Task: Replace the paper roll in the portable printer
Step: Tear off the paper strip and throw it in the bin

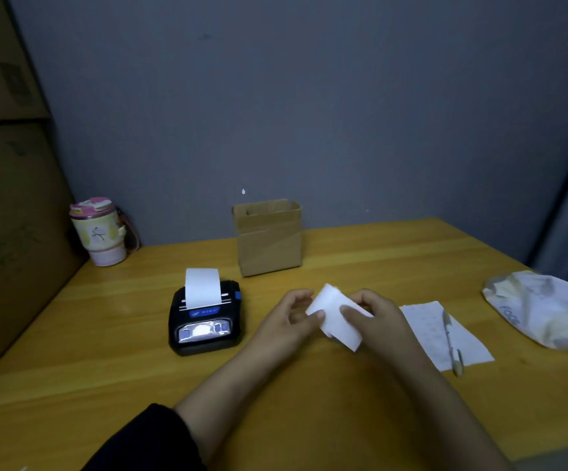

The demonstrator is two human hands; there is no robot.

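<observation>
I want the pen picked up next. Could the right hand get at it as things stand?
Probably yes, once freed: the right hand shares a white paper strip with the left; the pen lies uncovered beside it.

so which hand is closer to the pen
The right hand. It is just left of the pen, which lies on a sheet of paper. The left hand is further left, across the white paper piece both hands hold.

Cardboard box (269, 237), tumbler (98, 231), pen (451, 341) and pouch (544, 311) on table (72, 368).
</observation>
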